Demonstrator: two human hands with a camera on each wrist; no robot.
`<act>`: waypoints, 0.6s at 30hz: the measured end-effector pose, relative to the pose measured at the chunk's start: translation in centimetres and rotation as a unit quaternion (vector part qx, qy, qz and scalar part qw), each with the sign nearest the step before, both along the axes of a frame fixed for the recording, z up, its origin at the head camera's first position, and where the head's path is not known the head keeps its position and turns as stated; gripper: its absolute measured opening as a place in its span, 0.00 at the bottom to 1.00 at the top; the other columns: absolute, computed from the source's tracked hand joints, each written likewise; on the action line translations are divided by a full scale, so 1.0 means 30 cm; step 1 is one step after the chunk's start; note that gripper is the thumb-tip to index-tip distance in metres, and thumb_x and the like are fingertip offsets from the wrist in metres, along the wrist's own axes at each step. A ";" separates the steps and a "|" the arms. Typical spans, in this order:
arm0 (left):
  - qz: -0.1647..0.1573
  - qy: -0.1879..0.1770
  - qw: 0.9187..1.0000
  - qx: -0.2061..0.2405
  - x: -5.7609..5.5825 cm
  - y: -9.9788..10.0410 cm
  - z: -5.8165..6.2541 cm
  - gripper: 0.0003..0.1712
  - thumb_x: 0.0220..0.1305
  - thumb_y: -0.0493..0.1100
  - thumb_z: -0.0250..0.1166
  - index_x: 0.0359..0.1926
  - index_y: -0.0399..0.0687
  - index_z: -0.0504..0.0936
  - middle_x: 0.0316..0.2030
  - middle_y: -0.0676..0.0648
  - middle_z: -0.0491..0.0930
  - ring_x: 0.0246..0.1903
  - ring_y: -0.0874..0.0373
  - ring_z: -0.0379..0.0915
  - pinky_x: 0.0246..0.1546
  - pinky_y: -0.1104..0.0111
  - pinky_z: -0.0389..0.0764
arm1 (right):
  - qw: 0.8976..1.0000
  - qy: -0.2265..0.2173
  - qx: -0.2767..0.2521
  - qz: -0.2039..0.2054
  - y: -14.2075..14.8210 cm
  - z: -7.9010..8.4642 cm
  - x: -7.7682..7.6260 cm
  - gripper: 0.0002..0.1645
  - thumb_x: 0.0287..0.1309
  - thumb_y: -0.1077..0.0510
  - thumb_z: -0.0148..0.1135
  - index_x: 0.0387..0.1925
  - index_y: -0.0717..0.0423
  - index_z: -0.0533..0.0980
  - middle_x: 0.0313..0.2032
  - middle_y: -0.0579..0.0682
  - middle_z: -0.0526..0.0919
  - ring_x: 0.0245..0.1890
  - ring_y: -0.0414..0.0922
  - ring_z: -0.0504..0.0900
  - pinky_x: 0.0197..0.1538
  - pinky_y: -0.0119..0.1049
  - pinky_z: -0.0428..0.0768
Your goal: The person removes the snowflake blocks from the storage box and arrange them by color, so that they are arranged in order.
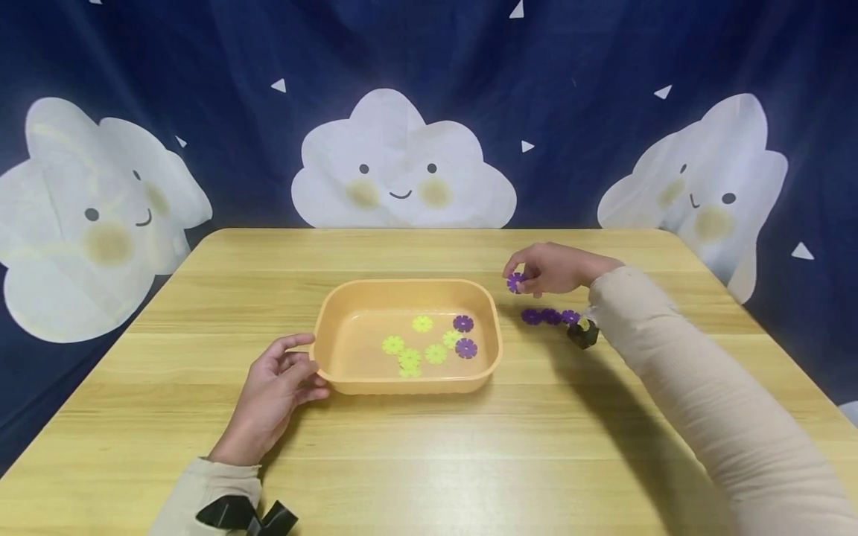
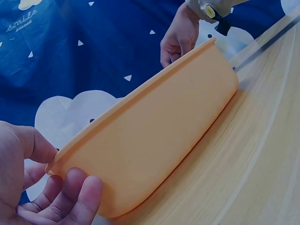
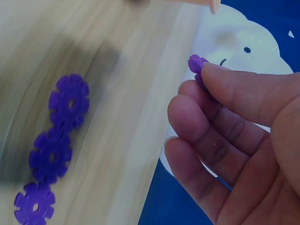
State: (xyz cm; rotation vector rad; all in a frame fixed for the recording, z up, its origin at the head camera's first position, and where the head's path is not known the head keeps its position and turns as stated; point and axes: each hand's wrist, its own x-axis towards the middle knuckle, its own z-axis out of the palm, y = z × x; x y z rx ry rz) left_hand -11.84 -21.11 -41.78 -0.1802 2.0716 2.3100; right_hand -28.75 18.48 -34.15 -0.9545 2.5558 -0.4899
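An orange plastic tub (image 1: 402, 295) stands on the table. My left hand (image 1: 268, 391) grips its left rim, and in the left wrist view the thumb and fingers pinch the edge near the corner. Beyond the tub's back right corner, my right hand (image 1: 553, 268) pinches a purple notched plastic disc (image 1: 515, 282) between thumb and fingers, raised over the table. Three more purple discs (image 3: 52, 154) lie in a joined-looking row below that hand. Inside the tub are several yellow-green discs (image 1: 436, 353) and two purple ones (image 1: 465, 348) at its right side.
The wooden table (image 1: 415, 461) runs back to a dark blue curtain (image 1: 469, 45) printed with white smiling clouds. A black strap with a small device (image 1: 583, 333) hangs at the right wrist, close by the row of discs.
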 end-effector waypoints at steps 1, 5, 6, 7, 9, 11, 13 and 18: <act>0.000 0.000 1.000 -0.001 0.000 0.000 0.000 0.23 0.66 0.26 0.54 0.61 0.36 0.63 0.31 0.48 0.71 0.27 0.58 0.77 0.31 0.67 0.85 | 1.000 -0.001 0.002 -0.001 0.006 -0.001 0.001 0.16 0.62 0.69 0.58 0.53 0.65 0.75 0.26 0.52 0.82 0.26 0.46 0.80 0.37 0.38 0.80; 0.000 0.000 1.000 -0.002 0.000 0.001 0.000 0.23 0.66 0.27 0.54 0.61 0.35 0.63 0.31 0.48 0.71 0.27 0.58 0.77 0.31 0.67 0.85 | 1.000 -0.002 0.003 0.002 0.025 -0.001 0.006 0.16 0.63 0.69 0.58 0.52 0.65 0.75 0.26 0.51 0.81 0.25 0.42 0.79 0.38 0.39 0.80; 0.000 0.000 1.000 -0.001 0.000 0.001 0.000 0.23 0.66 0.27 0.54 0.61 0.35 0.63 0.31 0.48 0.71 0.27 0.58 0.77 0.31 0.67 0.85 | 1.000 -0.005 0.003 -0.001 0.031 -0.001 0.007 0.16 0.63 0.69 0.58 0.52 0.65 0.75 0.26 0.51 0.81 0.25 0.42 0.79 0.38 0.39 0.80; 0.000 0.000 1.000 -0.001 0.000 0.001 0.000 0.23 0.66 0.27 0.54 0.60 0.36 0.63 0.31 0.48 0.71 0.27 0.58 0.77 0.31 0.67 0.85 | 1.000 -0.006 0.003 -0.001 0.036 -0.002 0.009 0.16 0.63 0.69 0.58 0.52 0.65 0.75 0.26 0.51 0.82 0.25 0.42 0.79 0.38 0.38 0.80; -0.001 0.001 1.000 0.001 0.000 0.000 -0.001 0.22 0.66 0.27 0.54 0.60 0.36 0.63 0.31 0.48 0.71 0.27 0.58 0.77 0.31 0.67 0.85 | 1.000 -0.009 0.006 -0.006 0.048 -0.005 0.013 0.16 0.63 0.69 0.57 0.53 0.66 0.74 0.26 0.52 0.82 0.25 0.42 0.79 0.36 0.38 0.80; -0.001 0.001 1.000 0.003 0.001 0.000 -0.002 0.22 0.66 0.27 0.54 0.60 0.36 0.63 0.31 0.48 0.71 0.27 0.58 0.77 0.31 0.67 0.85 | 1.000 -0.011 0.009 -0.011 0.061 -0.010 0.016 0.16 0.63 0.69 0.58 0.53 0.65 0.74 0.26 0.53 0.82 0.26 0.43 0.79 0.34 0.37 0.79; -0.002 0.002 1.000 0.005 0.001 0.000 -0.003 0.22 0.66 0.27 0.54 0.60 0.36 0.63 0.31 0.48 0.71 0.27 0.58 0.77 0.31 0.67 0.85 | 1.000 -0.011 0.012 -0.014 0.074 -0.016 0.019 0.16 0.63 0.68 0.58 0.53 0.66 0.74 0.26 0.52 0.82 0.26 0.43 0.79 0.32 0.36 0.79; -0.004 0.006 1.000 0.007 0.002 0.000 -0.003 0.22 0.65 0.27 0.54 0.59 0.36 0.64 0.30 0.48 0.71 0.27 0.58 0.77 0.30 0.67 0.85 | 0.999 -0.019 0.007 -0.027 0.109 -0.033 0.028 0.16 0.62 0.69 0.58 0.52 0.66 0.74 0.24 0.51 0.81 0.25 0.46 0.79 0.31 0.36 0.77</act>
